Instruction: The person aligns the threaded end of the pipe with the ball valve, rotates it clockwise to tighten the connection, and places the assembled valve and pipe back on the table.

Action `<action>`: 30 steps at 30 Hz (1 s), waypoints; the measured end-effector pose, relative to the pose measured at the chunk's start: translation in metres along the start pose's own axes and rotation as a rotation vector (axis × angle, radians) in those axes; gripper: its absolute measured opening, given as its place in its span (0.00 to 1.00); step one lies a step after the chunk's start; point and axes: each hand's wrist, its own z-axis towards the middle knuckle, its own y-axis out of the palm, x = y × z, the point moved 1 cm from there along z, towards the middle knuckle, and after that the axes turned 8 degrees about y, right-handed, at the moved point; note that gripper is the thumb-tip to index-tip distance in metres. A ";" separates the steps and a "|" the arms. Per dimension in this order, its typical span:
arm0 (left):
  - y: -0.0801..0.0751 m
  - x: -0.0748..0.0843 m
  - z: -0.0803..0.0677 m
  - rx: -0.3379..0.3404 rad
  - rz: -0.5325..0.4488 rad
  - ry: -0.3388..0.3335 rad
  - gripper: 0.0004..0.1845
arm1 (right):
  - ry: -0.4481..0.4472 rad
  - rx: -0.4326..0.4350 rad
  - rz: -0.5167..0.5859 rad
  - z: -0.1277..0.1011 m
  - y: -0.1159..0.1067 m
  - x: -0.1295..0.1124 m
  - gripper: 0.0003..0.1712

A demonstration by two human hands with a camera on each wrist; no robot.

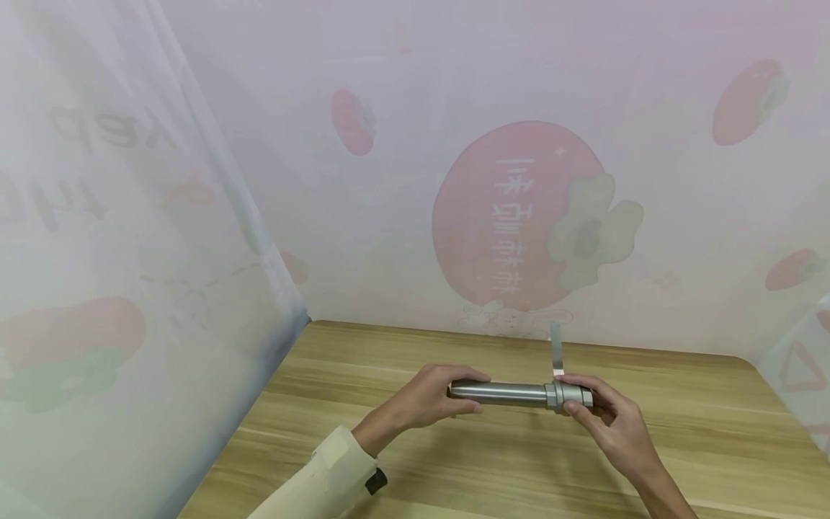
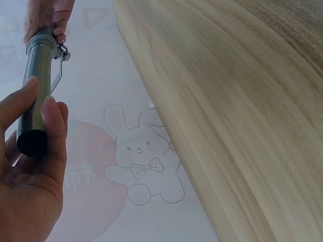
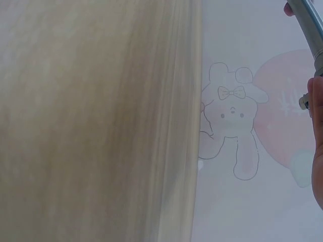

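A smooth steel pipe [image 1: 509,393] joined to a metal ball valve [image 1: 570,393] is held level above the table in the head view. The valve's flat lever handle [image 1: 556,349] points away toward the back. My left hand [image 1: 421,398] grips the pipe's left end between thumb and fingers; the dark round pipe end [image 2: 32,142] shows in the left wrist view. With thumb and fingertips, my right hand [image 1: 621,431] holds the valve at the other end. Only the edge of the right hand [image 3: 317,136] and part of the pipe [image 3: 309,25] appear in the right wrist view.
Beneath the hands is a wood-grain table [image 1: 363,353] with rounded back corners. A pale printed cloth [image 1: 389,238] with fruit pictures hangs behind it, and another cloth [image 1: 97,252] hangs along the left side.
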 end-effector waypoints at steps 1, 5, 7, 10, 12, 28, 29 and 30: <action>0.000 0.000 0.000 0.001 0.006 0.002 0.25 | 0.002 0.001 -0.001 0.000 0.000 0.000 0.25; -0.001 0.001 0.000 0.002 0.040 0.025 0.25 | 0.008 0.006 -0.008 0.000 0.000 0.000 0.25; -0.001 0.001 0.000 -0.002 0.041 0.030 0.24 | 0.009 0.009 -0.010 0.001 0.000 0.000 0.25; -0.002 0.000 0.000 -0.010 0.030 0.032 0.22 | 0.007 0.011 -0.010 0.000 0.000 0.001 0.25; -0.002 0.000 0.000 -0.014 0.013 0.030 0.21 | 0.007 0.010 -0.007 0.000 0.000 0.001 0.25; -0.003 0.001 -0.001 0.001 0.021 0.069 0.21 | 0.016 0.003 -0.013 0.000 -0.001 0.001 0.26; -0.003 0.001 -0.001 0.003 0.020 0.070 0.21 | 0.014 0.002 -0.012 0.000 -0.001 0.001 0.26; -0.002 0.001 -0.001 0.004 0.016 0.071 0.21 | 0.013 0.002 -0.011 0.000 -0.001 0.001 0.26</action>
